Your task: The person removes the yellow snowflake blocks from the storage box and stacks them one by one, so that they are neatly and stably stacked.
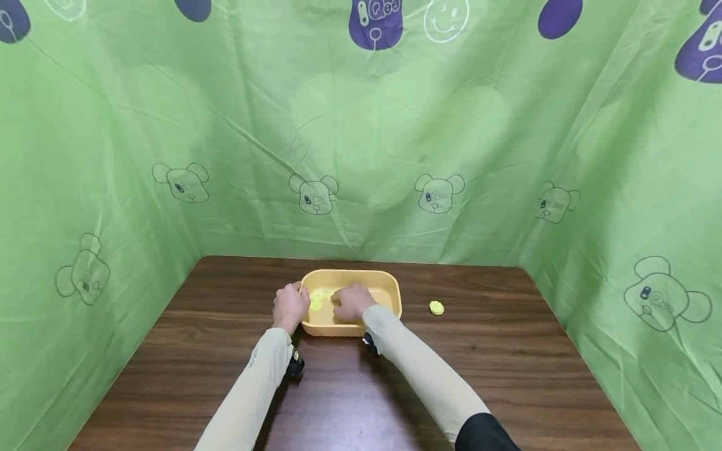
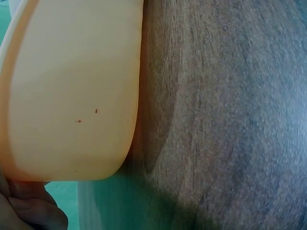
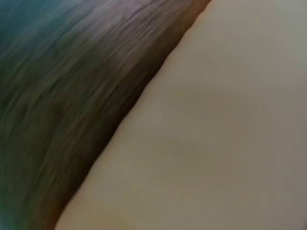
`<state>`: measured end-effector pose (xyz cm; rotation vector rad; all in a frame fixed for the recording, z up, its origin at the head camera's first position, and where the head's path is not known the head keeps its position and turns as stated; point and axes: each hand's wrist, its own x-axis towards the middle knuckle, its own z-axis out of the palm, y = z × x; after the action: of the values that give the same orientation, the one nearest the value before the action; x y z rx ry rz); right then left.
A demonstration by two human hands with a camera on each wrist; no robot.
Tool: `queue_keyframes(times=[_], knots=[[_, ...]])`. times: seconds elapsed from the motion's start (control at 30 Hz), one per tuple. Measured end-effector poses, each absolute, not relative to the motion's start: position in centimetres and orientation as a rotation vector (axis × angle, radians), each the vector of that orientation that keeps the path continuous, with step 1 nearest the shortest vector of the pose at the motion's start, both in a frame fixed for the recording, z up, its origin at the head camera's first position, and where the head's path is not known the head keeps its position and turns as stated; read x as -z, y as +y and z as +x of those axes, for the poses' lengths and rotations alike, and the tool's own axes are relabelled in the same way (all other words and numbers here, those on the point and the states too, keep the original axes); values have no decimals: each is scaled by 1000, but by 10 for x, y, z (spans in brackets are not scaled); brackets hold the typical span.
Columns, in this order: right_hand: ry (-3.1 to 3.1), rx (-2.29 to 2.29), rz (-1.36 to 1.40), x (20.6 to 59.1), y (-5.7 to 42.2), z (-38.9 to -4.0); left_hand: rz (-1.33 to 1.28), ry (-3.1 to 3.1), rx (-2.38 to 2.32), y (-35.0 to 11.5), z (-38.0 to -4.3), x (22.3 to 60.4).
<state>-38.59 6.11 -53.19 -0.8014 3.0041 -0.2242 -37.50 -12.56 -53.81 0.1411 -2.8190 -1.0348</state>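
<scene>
A shallow yellow plastic basin sits on the table in the head view. My left hand grips its left rim; in the left wrist view, curled fingers press against the basin's side. Over the basin's inside is my right hand, its fingers pointing left toward several light-yellow pieces gathered at the left end. Whether the right fingers pinch a piece I cannot tell. To the right of the basin lies one round light-yellow piece with a bumpy edge. The right wrist view is mostly filled by a blurred pale surface.
The dark wood-grain table runs back to a green cloth printed with bear heads, which also hangs at both sides. Each wrist carries a small black device, the left one close to the table.
</scene>
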Motion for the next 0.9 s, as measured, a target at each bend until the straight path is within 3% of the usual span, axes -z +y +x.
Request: queue_keyframes(times=[0.27,0.9], knots=[[3136,51,-756,532,86,-383,128,-2806,1030,-125,-376,539],[3016,380,-385,538,95,-389,132,-2810,1026,-126,-376,539]])
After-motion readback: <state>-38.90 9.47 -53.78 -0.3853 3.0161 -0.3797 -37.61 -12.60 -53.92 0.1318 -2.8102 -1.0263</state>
